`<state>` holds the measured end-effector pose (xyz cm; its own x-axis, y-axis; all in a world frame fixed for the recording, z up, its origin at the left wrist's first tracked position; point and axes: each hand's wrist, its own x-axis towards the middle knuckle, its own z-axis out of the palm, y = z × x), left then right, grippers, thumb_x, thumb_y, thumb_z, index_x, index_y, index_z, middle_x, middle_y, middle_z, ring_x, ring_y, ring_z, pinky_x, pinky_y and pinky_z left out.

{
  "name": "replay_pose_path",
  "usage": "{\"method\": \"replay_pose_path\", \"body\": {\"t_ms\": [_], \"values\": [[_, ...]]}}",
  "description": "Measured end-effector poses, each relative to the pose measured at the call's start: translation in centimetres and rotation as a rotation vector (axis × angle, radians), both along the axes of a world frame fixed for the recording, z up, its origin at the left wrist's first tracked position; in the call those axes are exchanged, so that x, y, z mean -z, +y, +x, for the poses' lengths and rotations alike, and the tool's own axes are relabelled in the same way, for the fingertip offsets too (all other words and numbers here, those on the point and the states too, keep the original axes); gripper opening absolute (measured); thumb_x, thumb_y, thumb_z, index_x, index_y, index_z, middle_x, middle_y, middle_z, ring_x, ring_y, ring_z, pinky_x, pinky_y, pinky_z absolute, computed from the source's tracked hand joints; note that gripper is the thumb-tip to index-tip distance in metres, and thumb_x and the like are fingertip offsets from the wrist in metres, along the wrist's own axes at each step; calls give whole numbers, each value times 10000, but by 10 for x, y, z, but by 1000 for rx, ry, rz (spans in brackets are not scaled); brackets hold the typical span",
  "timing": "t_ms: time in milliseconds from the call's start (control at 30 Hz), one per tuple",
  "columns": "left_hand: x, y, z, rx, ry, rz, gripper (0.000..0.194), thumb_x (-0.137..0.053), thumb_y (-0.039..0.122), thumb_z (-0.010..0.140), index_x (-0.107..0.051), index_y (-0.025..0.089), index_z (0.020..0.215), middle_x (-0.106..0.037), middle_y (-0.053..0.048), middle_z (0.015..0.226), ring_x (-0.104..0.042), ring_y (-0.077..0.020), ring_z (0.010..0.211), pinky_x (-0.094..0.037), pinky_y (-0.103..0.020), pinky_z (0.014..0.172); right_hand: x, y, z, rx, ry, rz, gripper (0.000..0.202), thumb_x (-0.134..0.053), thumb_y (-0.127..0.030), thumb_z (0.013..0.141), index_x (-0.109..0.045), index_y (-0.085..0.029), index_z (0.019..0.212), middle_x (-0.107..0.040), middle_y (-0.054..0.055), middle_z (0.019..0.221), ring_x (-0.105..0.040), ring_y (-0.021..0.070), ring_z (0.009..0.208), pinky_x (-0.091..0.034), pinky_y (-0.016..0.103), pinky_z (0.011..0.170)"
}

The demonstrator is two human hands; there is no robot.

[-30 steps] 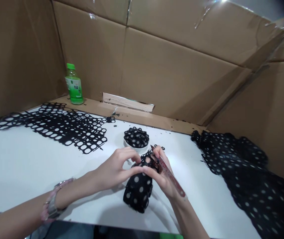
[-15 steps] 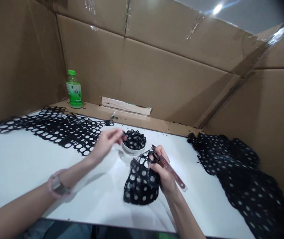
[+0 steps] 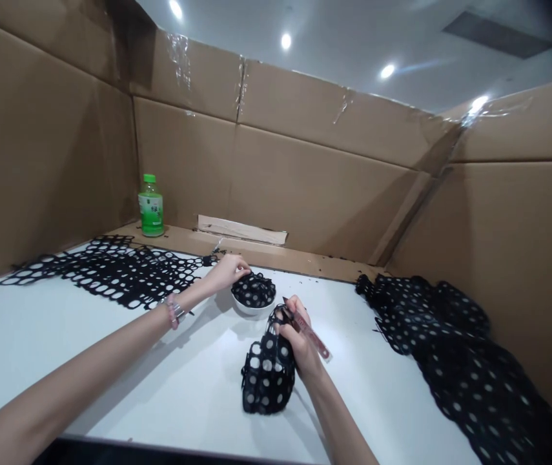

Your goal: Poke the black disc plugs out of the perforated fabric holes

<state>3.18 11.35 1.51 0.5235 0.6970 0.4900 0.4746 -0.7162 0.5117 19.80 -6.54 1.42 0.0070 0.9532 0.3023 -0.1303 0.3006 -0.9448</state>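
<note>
My right hand (image 3: 301,339) is closed round a bunched piece of black fabric with round holes (image 3: 268,374), which hangs down to the white table. The same hand grips a slim reddish tool (image 3: 312,336) with pale lettering and a dark pointed tip; its exact kind is unclear. Ahead of it stands a white bowl (image 3: 252,310) heaped with black holed scraps (image 3: 256,290). My left hand (image 3: 227,272) reaches to the bowl's far left rim, thumb and fingers pinched together at the scraps. What lies between those fingertips is too small to make out.
A wide black net (image 3: 125,271) lies flat at the left. Black dotted fabric (image 3: 450,342) is heaped along the right. A green-capped bottle (image 3: 152,210) stands at the back left, by cardboard walls (image 3: 305,174). Small black bits are scattered along the back edge.
My left hand has moved in to the bowl's rim, its arm stretched further forward. My right hand keeps the fabric and tool, and the fabric hangs narrower. The camera has tilted up.
</note>
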Motion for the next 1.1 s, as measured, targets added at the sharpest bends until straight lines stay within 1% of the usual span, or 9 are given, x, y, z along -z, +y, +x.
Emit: {"method": "replay_pose_path", "body": {"t_ms": [200,333,433,567,667,733,833,933,1100], "values": [[3,-5,-5,31,35,-47,314,-513,360,831,-747,152,824,-734,-100,867,-643,-221,802,-449,-274,754,-1,-1,0,-5,-9,0,321,-570,-199,642,-267,-250,735,-316,-73,626,-317,133,566,-275,274,570],[5,-2,-8,12,1,-79,302,-524,362,810,-745,157,789,-741,-83,833,-642,-230,796,-455,-287,761,1,1,0,-39,-3,1,319,-568,-208,646,-265,-250,737,-363,-69,635,-346,134,566,-288,276,569],[1,-9,-9,-11,-75,-85,286,-519,344,812,-735,156,805,-736,-88,877,-631,-239,855,-448,-309,813,2,1,0,-62,3,-1,314,-560,-203,652,-263,-251,745,-370,-66,646,-357,132,564,-287,273,558],[-12,-46,-10,-24,-202,-103,354,-422,357,887,-680,144,1002,-682,-118,1075,-581,-250,1013,-433,-341,862,2,2,0,-113,5,6,315,-559,-209,681,-259,-252,766,-387,-61,676,-386,134,587,-305,274,573],[-17,-87,-13,145,-166,-183,299,-541,389,834,-681,185,1001,-698,-69,1042,-613,-219,965,-466,-290,823,-3,2,-2,-187,-22,14,322,-598,-237,719,-284,-253,791,-431,-55,704,-408,139,612,-322,279,600],[-18,-111,-17,281,-123,-294,312,-611,385,794,-656,194,1036,-689,-52,1049,-615,-205,951,-467,-275,825,-7,2,-5,-238,-51,17,338,-638,-263,728,-307,-252,797,-454,-52,715,-410,142,618,-318,276,598],[-15,-133,-28,353,-122,-464,254,-617,357,799,-630,172,974,-672,-43,983,-604,-197,926,-454,-275,827,-12,-1,-11,-303,-159,23,345,-655,-277,749,-314,-257,800,-475,-48,738,-401,142,615,-314,270,583],[-11,-139,-41,283,-163,-506,176,-616,321,797,-618,154,853,-649,-24,841,-596,-181,817,-448,-257,745,-15,-3,-13,-333,-289,22,348,-659,-245,757,-313,-261,788,-437,-54,728,-407,136,627,-336,266,581],[-7,-141,-54,55,-254,-447,177,-624,326,782,-595,152,764,-600,-3,728,-559,-166,725,-421,-248,667,-16,-6,-12,-397,-315,-145,411,-711,-211,711,-309,-262,779,-445,-47,775,-525,151,758,-418,272,630]]}}
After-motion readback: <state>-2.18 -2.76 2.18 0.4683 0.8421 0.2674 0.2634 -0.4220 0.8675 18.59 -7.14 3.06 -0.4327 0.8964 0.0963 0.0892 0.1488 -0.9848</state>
